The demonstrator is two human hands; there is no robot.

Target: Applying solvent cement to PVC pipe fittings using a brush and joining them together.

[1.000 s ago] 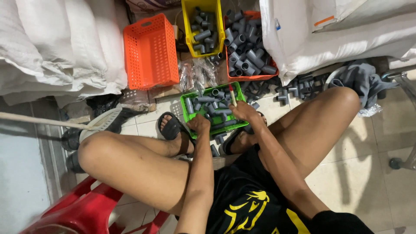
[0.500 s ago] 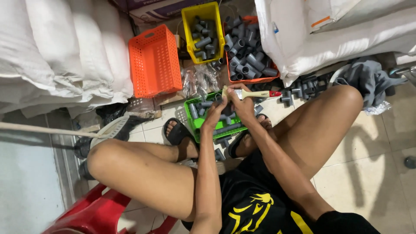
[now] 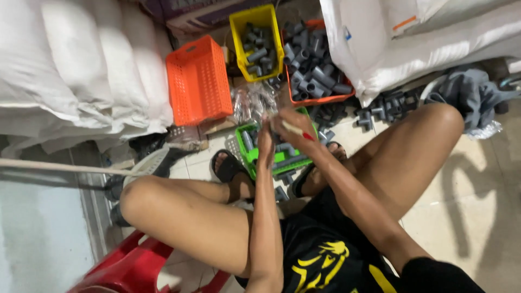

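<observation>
The right hand (image 3: 297, 129) is closed around a slim pale stick with a red tip (image 3: 296, 130), the red end pointing toward four o'clock; the left hand (image 3: 265, 142) rises edge-on just beside it at nine o'clock, fingers pressed together, and whether it grips anything I cannot tell; both hover over a green basket (image 3: 251, 158) of grey pipe fittings on the tiled floor (image 3: 461, 217), between the person's sandalled feet; at twelve o'clock from the hands stands a yellow basket (image 3: 239, 32) of grey fittings; at one o'clock a red basket (image 3: 315, 99) heaped with more; at ten o'clock an orange basket (image 3: 198, 81) lies bottom up; clear plastic bags (image 3: 251, 104) sit between the orange and green baskets; loose fittings (image 3: 382, 108) lie at three o'clock beside grey cloth (image 3: 469, 92).
</observation>
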